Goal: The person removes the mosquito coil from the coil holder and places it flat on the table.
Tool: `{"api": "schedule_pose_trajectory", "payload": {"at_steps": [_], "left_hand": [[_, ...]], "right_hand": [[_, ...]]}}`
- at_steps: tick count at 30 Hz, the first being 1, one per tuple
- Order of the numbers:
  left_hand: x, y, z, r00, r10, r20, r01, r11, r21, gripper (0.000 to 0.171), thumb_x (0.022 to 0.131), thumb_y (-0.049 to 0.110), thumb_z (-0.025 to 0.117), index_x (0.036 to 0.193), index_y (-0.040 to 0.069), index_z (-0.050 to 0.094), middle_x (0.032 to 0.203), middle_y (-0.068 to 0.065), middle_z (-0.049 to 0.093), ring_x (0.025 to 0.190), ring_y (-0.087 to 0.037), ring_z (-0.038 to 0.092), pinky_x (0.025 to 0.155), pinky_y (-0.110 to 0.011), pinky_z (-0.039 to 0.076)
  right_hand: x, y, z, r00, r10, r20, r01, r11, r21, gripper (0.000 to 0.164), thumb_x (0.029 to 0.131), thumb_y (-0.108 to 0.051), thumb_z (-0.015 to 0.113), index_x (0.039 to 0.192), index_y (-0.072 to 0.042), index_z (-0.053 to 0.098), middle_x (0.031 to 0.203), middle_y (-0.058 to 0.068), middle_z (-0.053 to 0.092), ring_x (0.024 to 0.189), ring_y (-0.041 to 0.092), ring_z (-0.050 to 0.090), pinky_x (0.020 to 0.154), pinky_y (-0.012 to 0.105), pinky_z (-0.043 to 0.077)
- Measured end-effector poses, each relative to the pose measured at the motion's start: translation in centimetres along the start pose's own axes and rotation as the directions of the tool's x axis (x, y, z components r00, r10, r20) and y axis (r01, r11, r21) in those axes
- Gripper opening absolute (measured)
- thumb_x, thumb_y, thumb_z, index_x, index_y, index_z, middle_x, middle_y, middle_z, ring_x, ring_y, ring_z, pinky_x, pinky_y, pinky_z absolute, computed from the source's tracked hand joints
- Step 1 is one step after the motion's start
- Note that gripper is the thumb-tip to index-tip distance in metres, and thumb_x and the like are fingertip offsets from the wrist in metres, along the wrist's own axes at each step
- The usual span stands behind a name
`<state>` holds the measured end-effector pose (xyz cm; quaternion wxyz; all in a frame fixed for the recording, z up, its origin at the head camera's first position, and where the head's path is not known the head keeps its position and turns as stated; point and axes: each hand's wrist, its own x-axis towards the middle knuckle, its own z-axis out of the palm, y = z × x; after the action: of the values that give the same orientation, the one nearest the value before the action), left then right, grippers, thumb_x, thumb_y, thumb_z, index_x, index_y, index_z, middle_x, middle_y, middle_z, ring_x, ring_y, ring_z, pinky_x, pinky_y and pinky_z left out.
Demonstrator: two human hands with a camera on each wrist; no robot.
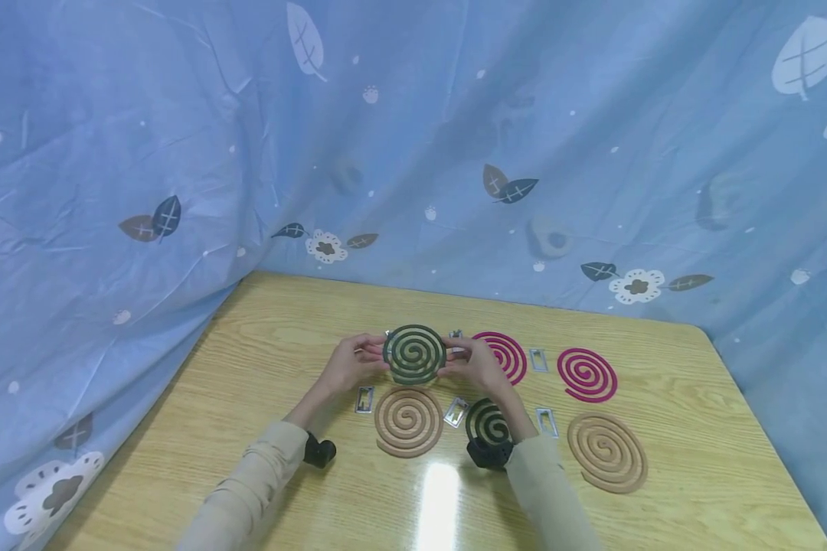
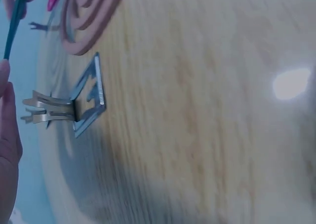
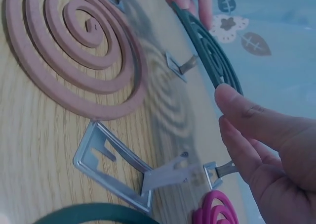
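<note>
A dark green mosquito coil is held up off the table between both hands, one at each side. My left hand pinches its left edge. The right hand grips the opposite edge; in the right wrist view its thumb and fingers lie at the rim of the green coil. Below the held coil lies a tan coil. A metal coil stand with a raised prong is left of the tan coil, and another stand is right of it.
A second green coil lies partly under the right wrist. Pink coils and another tan coil lie to the right, with metal stands among them. A blue curtain hangs behind the wooden table.
</note>
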<state>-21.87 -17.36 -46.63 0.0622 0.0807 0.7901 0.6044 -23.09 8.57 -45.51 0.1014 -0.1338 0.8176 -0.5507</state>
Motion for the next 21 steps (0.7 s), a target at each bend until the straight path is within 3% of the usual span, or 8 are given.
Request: {"api": "schedule_pose_trajectory", "payload": {"at_steps": [5,9,15,21], "left_hand": [[-0.5,0.2,0.3,0.999,0.02,0.042,-0.02,1.0,-0.004,0.044,0.081,-0.006,0.071,0.121,-0.01,0.055,0.121,-0.026,0.055,0.102,-0.038,0.063,0.083,-0.03,0.058],[-0.9,0.4,0.5,0.997,0.047,0.057,-0.048,0.999,0.014,0.042,0.08,-0.005,0.072,0.118,-0.01,0.055,0.12,-0.026,0.056,0.101,-0.039,0.063,0.081,-0.029,0.058],[-1.2,0.5,0.8,0.996,0.066,0.056,-0.069,0.996,0.056,0.041,0.079,-0.004,0.074,0.116,-0.011,0.057,0.115,-0.025,0.06,0.095,-0.035,0.066,0.077,-0.027,0.059],[-1.1,0.6,1.0,0.995,0.083,0.057,-0.086,0.995,0.053,0.041,0.077,-0.007,0.074,0.115,-0.012,0.058,0.112,-0.026,0.061,0.093,-0.036,0.067,0.076,-0.026,0.059]], "right_hand": [[-0.7,0.0,-0.4,0.999,-0.031,0.038,0.029,0.999,0.047,0.055,0.077,0.008,0.074,0.128,0.012,0.053,0.116,0.028,0.061,0.099,0.039,0.062,0.074,0.025,0.058],[-1.3,0.2,-0.5,0.998,-0.045,0.038,0.043,0.998,0.055,0.055,0.077,0.008,0.073,0.128,0.012,0.052,0.108,0.026,0.064,0.095,0.035,0.062,0.071,0.02,0.056],[-2.3,0.2,-0.1,0.999,-0.013,-0.031,0.012,1.0,-0.023,0.054,0.075,0.001,0.078,0.125,0.008,0.058,0.102,0.018,0.067,0.087,0.024,0.066,0.064,0.017,0.054],[-2.7,-0.2,0.2,0.996,-0.033,-0.081,0.03,0.999,-0.036,0.052,0.072,0.003,0.079,0.119,0.01,0.061,0.102,0.021,0.068,0.087,0.029,0.066,0.065,0.021,0.056]]}}
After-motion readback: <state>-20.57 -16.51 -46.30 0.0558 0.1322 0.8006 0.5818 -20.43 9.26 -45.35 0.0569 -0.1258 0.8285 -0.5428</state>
